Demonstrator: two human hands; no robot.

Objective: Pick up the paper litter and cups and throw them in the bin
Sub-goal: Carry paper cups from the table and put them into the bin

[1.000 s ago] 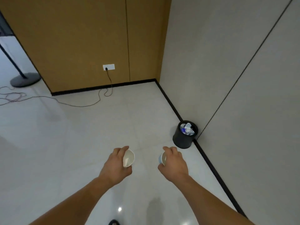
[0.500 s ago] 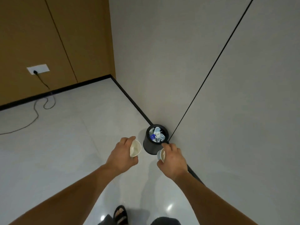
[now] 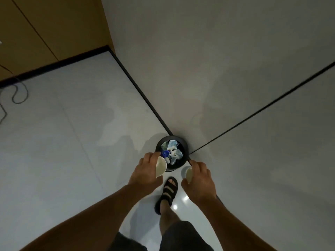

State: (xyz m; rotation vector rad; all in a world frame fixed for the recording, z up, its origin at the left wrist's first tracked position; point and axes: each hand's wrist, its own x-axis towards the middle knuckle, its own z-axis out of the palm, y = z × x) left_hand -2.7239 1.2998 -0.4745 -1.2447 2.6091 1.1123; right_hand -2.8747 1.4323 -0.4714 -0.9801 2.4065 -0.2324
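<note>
Head view, looking down at a pale glossy floor [image 3: 63, 142] where it meets a grey wall [image 3: 208, 69]. A black skirting line [image 3: 141, 96] marks that edge, running diagonally from the far corner towards the viewer.

A small round black bin [image 3: 186, 151] stands on the floor right against the skirting. Crumpled paper and blue-and-white scraps [image 3: 173, 149] fill it almost to the rim.

The left hand [image 3: 145, 172] has its grip curled round a white paper cup [image 3: 161, 166], mouth turned right. The cup overlaps the bin's near-left rim. The right hand [image 3: 200, 180] grips a second white cup [image 3: 188, 175], mouth turned left, just beside the bin's near-right edge and close to the wall's foot.

Between the forearms, a foot in a black sandal [image 3: 167, 192] rests on the floor, toes just short of the bin.

Left of the bin the floor stretches away to a brown wood-panelled wall [image 3: 54, 24] at the far edge. A thin dark cable [image 3: 18, 96] loops by the floor's far-left edge. On the right, the grey wall shuts the space in at once.
</note>
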